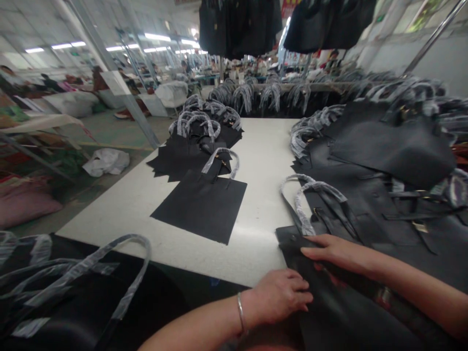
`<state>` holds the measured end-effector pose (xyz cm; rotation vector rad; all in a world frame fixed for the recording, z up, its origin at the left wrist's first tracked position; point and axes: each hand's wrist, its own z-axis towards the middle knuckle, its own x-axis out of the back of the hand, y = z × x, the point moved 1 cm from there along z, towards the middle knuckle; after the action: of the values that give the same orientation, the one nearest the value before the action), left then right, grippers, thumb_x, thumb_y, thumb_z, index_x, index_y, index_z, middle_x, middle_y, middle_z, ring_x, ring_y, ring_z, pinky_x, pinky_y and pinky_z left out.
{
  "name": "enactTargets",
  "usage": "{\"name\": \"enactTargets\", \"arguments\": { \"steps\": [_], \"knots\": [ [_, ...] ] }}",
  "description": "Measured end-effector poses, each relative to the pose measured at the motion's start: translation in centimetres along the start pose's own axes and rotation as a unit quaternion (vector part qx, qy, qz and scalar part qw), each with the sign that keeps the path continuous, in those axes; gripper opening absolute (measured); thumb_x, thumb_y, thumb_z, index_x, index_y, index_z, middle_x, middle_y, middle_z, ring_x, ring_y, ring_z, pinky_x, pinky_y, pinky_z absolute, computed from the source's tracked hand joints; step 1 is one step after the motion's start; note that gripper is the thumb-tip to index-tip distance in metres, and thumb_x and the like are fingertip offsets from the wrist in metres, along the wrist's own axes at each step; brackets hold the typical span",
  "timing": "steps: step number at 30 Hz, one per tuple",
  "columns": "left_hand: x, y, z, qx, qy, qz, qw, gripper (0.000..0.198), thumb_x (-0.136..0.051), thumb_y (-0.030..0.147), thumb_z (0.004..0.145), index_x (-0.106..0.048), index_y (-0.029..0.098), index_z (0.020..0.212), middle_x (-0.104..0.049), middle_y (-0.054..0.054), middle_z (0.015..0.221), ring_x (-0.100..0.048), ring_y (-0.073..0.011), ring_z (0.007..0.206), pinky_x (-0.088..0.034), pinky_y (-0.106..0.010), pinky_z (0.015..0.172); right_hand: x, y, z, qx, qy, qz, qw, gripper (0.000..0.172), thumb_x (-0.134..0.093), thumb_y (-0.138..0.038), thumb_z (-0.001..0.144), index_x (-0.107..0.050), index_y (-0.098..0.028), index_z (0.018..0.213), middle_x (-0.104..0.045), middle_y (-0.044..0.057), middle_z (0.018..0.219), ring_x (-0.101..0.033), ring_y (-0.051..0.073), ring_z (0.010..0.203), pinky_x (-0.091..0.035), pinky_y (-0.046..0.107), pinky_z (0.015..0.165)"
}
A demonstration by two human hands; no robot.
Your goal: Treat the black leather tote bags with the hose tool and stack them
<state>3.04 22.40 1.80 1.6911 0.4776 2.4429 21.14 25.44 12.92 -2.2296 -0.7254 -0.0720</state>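
A black leather bag (340, 312) lies at the lower right, partly over the table's front edge. Clear plastic film wraps its looped handles (304, 209). My right hand (334, 251) is closed on the bag near its top edge, thumb and forefinger just below the handle. Some of its fingers are hidden behind the dark material. My left hand (280, 296), with a bangle on the wrist, has its fingers bent over the bag's left edge, gripping it. Left of the hands, a flat black bag panel (201, 207) with one wrapped handle rests on the white table (256, 170).
More black bag panels (183, 156) with wrapped handles are stacked at the table's far left. A large pile of black bags (395, 141) covers the right side. Black bags with handles (91, 292) stand at the lower left. Finished-looking bags (239, 27) hang overhead.
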Motion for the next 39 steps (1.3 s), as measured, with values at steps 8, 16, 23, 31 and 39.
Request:
{"name": "enactTargets", "arguments": {
  "steps": [8, 16, 23, 31, 39],
  "knots": [
    [1.1, -1.1, 0.2, 0.087, 0.045, -0.153, 0.983, 0.02, -0.051, 0.02, 0.094, -0.063, 0.014, 0.109, -0.065, -0.008, 0.119, -0.058, -0.0173, 0.111, -0.046, -0.028, 0.099, 1.7, -0.2, -0.4, 0.054, 0.083, -0.013, 0.995, 0.065, -0.061, -0.048, 0.087, -0.042, -0.02, 0.142, -0.061, -0.002, 0.072, -0.059, 0.012, 0.042, -0.042, 0.019, 0.035],
    [5.3, -10.9, 1.3, 0.19, 0.016, -0.073, 0.979, 0.019, -0.059, 0.017, 0.089, -0.064, 0.023, 0.107, -0.06, -0.004, 0.104, -0.056, -0.0178, 0.097, -0.045, -0.026, 0.083, 1.2, 1.8, -2.0, 0.005, 0.029, -0.024, 0.999, 0.06, -0.06, -0.05, 0.084, -0.052, -0.018, 0.134, -0.055, -0.003, 0.07, -0.055, 0.011, 0.041, -0.041, 0.02, 0.035],
    [6.2, -14.5, 4.4, 0.128, -0.146, -0.166, 0.967, 0.004, -0.072, 0.02, 0.08, -0.069, 0.023, 0.08, -0.056, 0.002, 0.089, -0.055, -0.0125, 0.08, -0.04, -0.02, 0.072, 1.2, 1.6, -2.1, 0.001, 0.026, -0.026, 0.999, 0.06, -0.06, -0.049, 0.085, -0.051, -0.014, 0.133, -0.053, -0.003, 0.068, -0.053, 0.011, 0.04, -0.041, 0.021, 0.036],
    [6.4, -16.7, 4.4, 0.262, -0.034, -0.2, 0.944, 0.022, -0.055, 0.029, 0.09, -0.063, 0.014, 0.076, -0.055, 0.002, 0.064, -0.054, -0.0097, 0.053, -0.04, -0.019, 0.055, 1.1, 2.4, -2.1, -0.002, 0.038, -0.049, 0.998, 0.054, -0.057, -0.042, 0.089, -0.049, -0.018, 0.137, -0.059, -0.001, 0.074, -0.057, 0.011, 0.044, -0.044, 0.02, 0.037],
    [4.8, -8.3, 0.9, 0.174, 0.069, -0.163, 0.969, 0.024, -0.051, 0.036, 0.095, -0.065, 0.018, 0.091, -0.068, -0.005, 0.091, -0.062, -0.0163, 0.089, -0.047, -0.025, 0.081, 0.9, 2.8, -2.2, 0.012, 0.034, -0.025, 0.999, 0.062, -0.064, -0.051, 0.083, -0.053, -0.015, 0.133, -0.058, -0.002, 0.068, -0.056, 0.011, 0.041, -0.043, 0.02, 0.035]
  ]
}}
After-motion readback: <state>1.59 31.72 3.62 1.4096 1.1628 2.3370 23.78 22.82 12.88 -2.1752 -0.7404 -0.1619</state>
